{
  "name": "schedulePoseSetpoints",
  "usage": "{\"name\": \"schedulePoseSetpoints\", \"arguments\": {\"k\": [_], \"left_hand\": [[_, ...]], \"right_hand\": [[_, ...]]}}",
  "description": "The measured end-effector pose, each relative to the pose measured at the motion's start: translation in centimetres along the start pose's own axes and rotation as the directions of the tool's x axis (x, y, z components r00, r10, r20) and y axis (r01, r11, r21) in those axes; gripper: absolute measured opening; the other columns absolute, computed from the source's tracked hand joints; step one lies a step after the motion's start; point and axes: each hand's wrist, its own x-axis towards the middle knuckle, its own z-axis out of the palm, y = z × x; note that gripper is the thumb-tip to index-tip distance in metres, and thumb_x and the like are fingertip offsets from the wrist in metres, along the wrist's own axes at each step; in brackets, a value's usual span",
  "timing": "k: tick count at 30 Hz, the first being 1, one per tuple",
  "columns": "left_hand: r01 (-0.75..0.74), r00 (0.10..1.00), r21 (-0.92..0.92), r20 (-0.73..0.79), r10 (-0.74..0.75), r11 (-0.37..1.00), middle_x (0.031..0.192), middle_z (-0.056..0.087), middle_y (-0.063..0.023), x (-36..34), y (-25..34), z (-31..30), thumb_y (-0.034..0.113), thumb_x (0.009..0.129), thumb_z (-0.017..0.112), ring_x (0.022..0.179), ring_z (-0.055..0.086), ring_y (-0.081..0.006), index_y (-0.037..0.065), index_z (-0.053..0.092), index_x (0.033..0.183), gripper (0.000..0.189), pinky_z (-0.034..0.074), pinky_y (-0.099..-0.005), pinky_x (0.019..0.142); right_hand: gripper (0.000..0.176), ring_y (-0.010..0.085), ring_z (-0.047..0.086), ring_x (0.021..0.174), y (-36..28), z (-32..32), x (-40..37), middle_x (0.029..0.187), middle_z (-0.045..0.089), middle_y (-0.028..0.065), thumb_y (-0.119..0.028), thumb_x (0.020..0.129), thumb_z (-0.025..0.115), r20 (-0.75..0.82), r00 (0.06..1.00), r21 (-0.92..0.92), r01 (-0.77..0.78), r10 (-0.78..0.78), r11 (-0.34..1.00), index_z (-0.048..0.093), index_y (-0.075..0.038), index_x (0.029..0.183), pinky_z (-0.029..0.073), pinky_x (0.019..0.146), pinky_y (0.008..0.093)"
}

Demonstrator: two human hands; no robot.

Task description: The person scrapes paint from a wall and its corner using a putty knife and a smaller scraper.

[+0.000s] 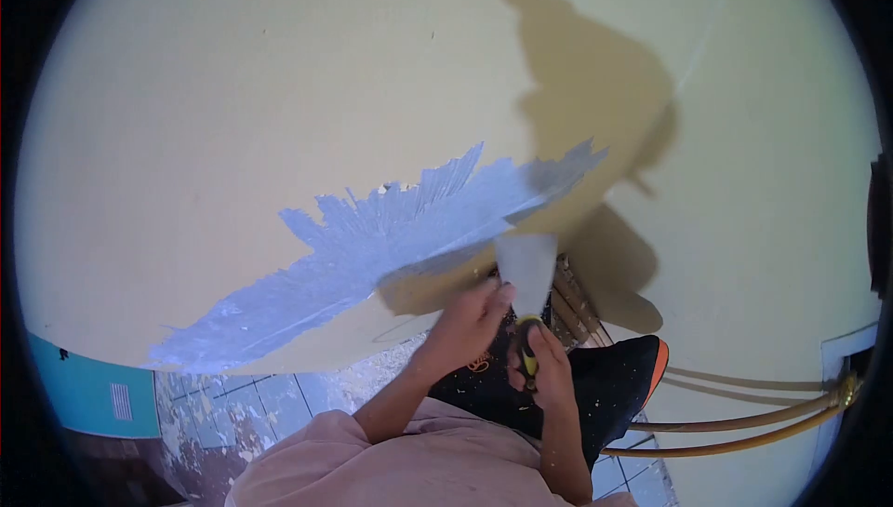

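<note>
**Inspector:** Tool in hand, and its condition?

**Assistant:** One scraper [526,274]. It has a broad, pale blade, dull and smeared. The blade narrows to a yellow and black handle. It stands upright with its top edge against the wall [233,107], at the lower right edge of the patch [372,246].

**Inspector:** Describe the patch

**Assistant:** One patch, blue-grey, where the cream coat is off. It is long and slanted, rising from lower left to upper right. The upper edge is jagged and streaked. The rest of the wall is cream, with dark shadows on it to the right.

**Inspector:** Hands?

**Assistant:** Two, both bare. The right hand [547,369] is closed tight around the handle, low on the tool. The left hand [467,324] is half curled and grips nothing. Its fingertips [503,293] press the blade's lower left corner.

**Inspector:** Other items, counted?

**Assistant:** One black shoe [619,379] with an orange edge, just right of the hands. At least two hoses [800,411] run right from it, exact count not certain. There is a tiled floor [279,395] below, littered with pale flakes, and one teal panel [79,386] at lower left. The person's pink clothing fills the bottom edge
</note>
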Motion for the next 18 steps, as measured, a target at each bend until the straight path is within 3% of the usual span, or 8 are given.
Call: {"name": "schedulePoseSetpoints", "arguments": {"k": [2,5,6,8,10,12,16,18], "left_hand": [[-0.241,0.884,0.023,-0.409,0.229,0.97,0.102,0.06,-0.0211,-1.3,0.9,-1.6,0.021,0.092,0.047,0.098,0.058,-0.0249,-0.004,0.055,0.107,0.029,0.043,-0.035,0.085],[-0.561,0.144,0.39,-0.822,0.55,0.73,0.123,0.046,-0.0274,-0.6,3.3,-3.6,0.02,0.09,0.05,0.12,0.043,-0.0331,-0.006,0.05,0.114,0.035,0.031,-0.047,0.099],[-0.553,0.14,0.396,-0.823,0.551,0.733,0.123,0.046,-0.0274,0.6,3.3,-3.9,0.02,0.09,0.05,0.12,0.043,-0.0331,-0.006,0.05,0.114,0.035,0.031,-0.047,0.099],[0.071,0.64,0.83,-0.463,0.613,0.553,0.131,0.035,-0.0305,2.6,2.7,-3.5,0.024,0.087,0.054,0.129,0.03,-0.034,-0.009,0.044,0.12,0.048,0.021,-0.05,0.105],[-0.296,0.877,0.854,0.065,0.477,0.427,0.13,0.037,-0.0296,3.0,0.7,-0.5,0.027,0.085,0.056,0.131,0.025,-0.0357,-0.005,0.049,0.118,0.046,0.021,-0.0488,0.106],[-0.626,0.767,0.316,0.41,0.493,0.713,0.131,0.039,-0.0251,1.1,-1.2,2.0,0.025,0.085,0.056,0.125,0.033,-0.0367,0.0,0.056,0.111,0.036,0.025,-0.0461,0.105],[-0.566,0.824,0.239,0.21,0.527,0.789,0.129,0.044,-0.0182,-0.6,-3.3,2.1,0.024,0.087,0.055,0.12,0.043,-0.0318,0.004,0.061,0.106,0.028,0.033,-0.0436,0.1],[-0.213,0.976,-0.096,0.018,0.216,0.972,0.128,0.046,-0.0151,-1.1,-2.5,0.7,0.021,0.089,0.054,0.116,0.047,-0.0275,0.003,0.06,0.105,0.026,0.036,-0.0395,0.097]], "right_hand": [[0.025,0.0101,0.043,0.042,1.0,-2.9,-1.3,0.062,0.047,0.0034,-0.027,0.095,0.042,-0.071,0.997,-0.105,-0.006,-0.002,0.995,0.05,-0.004,0.1,0.034,0.037,0.0217],[0.024,0.0093,0.043,0.045,1.9,-6.5,-2.8,0.064,0.047,0.0023,-0.025,0.095,0.043,-0.171,0.985,-0.285,-0.033,-0.017,0.958,0.051,-0.003,0.102,0.035,0.04,0.0218],[0.024,0.0089,0.043,0.045,1.8,-7.3,-3.0,0.064,0.047,0.0022,-0.025,0.094,0.044,-0.206,0.978,-0.368,-0.05,-0.029,0.928,0.051,-0.004,0.101,0.035,0.039,0.022],[0.02,0.0083,0.043,0.045,1.7,-7.9,-3.3,0.064,0.047,0.0015,-0.023,0.094,0.045,-0.217,0.976,-0.372,-0.06,-0.024,0.926,0.05,-0.004,0.097,0.035,0.039,0.0217],[0.018,0.0076,0.043,0.045,1.8,-8.9,-3.6,0.064,0.047,0.0011,-0.023,0.094,0.045,-0.247,0.958,-0.43,0.025,-0.145,0.902,0.049,-0.005,0.093,0.034,0.039,0.0212],[0.018,0.0072,0.042,0.045,0.8,-8.2,-3.9,0.064,0.047,0.0009,-0.022,0.094,0.044,-0.272,0.942,-0.46,0.053,-0.197,0.886,0.048,-0.005,0.091,0.034,0.039,0.0207],[0.02,0.0064,0.042,0.046,1.1,-8.6,-4.5,0.064,0.046,0.0004,-0.021,0.094,0.044,-0.252,0.909,-0.489,0.177,-0.332,0.854,0.049,-0.004,0.104,0.033,0.038,0.0193],[0.025,0.0056,0.041,0.046,1.1,-7.3,-5.0,0.065,0.045,0.0002,-0.019,0.094,0.044,-0.236,0.929,-0.459,0.151,-0.284,0.876,0.045,-0.004,0.114,0.032,0.038,0.0188]]}}
